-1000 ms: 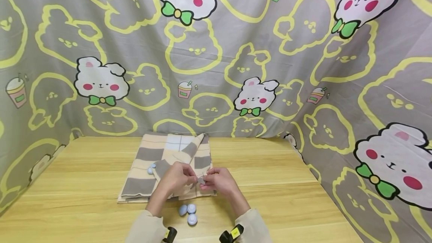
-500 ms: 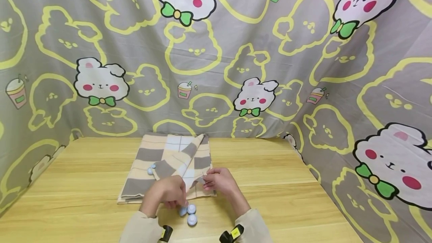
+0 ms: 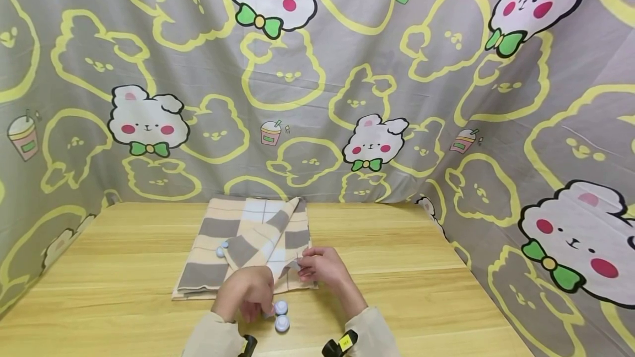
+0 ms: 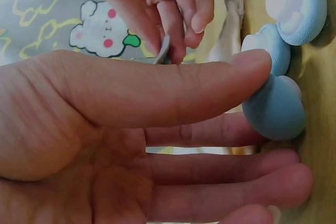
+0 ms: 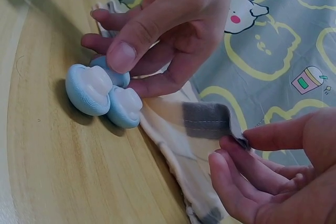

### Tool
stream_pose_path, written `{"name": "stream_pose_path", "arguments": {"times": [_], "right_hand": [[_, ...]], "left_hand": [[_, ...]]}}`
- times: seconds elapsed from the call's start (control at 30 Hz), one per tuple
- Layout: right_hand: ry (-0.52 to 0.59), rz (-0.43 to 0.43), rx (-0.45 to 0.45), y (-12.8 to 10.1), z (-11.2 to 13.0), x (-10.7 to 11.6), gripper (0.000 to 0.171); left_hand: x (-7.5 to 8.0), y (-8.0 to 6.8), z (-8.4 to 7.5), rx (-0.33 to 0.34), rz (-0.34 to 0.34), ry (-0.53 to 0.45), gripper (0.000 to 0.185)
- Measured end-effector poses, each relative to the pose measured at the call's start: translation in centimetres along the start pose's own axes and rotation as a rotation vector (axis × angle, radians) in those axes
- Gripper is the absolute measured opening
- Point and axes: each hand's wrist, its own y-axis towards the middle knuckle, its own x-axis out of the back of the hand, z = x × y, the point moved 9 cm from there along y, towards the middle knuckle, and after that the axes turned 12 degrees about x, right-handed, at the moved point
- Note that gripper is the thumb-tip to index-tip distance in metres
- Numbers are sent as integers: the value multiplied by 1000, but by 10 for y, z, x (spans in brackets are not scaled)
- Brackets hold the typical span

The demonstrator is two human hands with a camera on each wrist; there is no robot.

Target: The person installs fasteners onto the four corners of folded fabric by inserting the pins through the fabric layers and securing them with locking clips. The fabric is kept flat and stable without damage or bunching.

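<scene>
My left hand is low over the table before the cloth, thumb and fingers on either side of a light blue mushroom-shaped clip, pinching it. Two more such clips, one nearer the cloth and one nearer me, stand right beside it, white stems up. With thumb and fingertips my right hand pinches a grey corner of the folded checked cloth, raised off the table. In the head view the left hand hides most of the clip it holds.
Further light blue clips sit at the folded-over flap on the left part of the cloth. The wooden table reaches to a grey cartoon-print curtain at the back and sides.
My left hand has let go of the cloth corner and come down toward me to the clips, closing on the leftmost one. The right hand stays at the corner.
</scene>
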Motion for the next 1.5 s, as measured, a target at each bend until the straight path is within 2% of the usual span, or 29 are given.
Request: {"name": "stream_pose_path", "arguments": {"times": [0.17,0.3,0.5,0.7,0.8,1.0,1.13,1.5], "right_hand": [[-17,-5,8,0,0,1,21],[-22,-9,12,0,1,1,22],[-38,-12,14,0,0,1,23],[-57,-6,22,3,-3,2,27],[-56,-4,30,3,-3,2,28],[-39,13,44,1,2,-1,25],[-22,29,51,0,5,-4,23],[-15,39,58,1,4,-5,23]], "left_hand": [[2,-2,0,-8,-2,4,20],[10,-3,-2,-72,-41,-29,20],[35,-2,-9,-204,-201,-229,18],[53,3,-14,-282,-370,-421,18],[52,9,-16,-300,-395,-512,21],[47,17,-16,-328,-397,-676,20],[48,19,-16,-333,-419,-706,19],[48,15,-20,-337,-455,-644,21]]}}
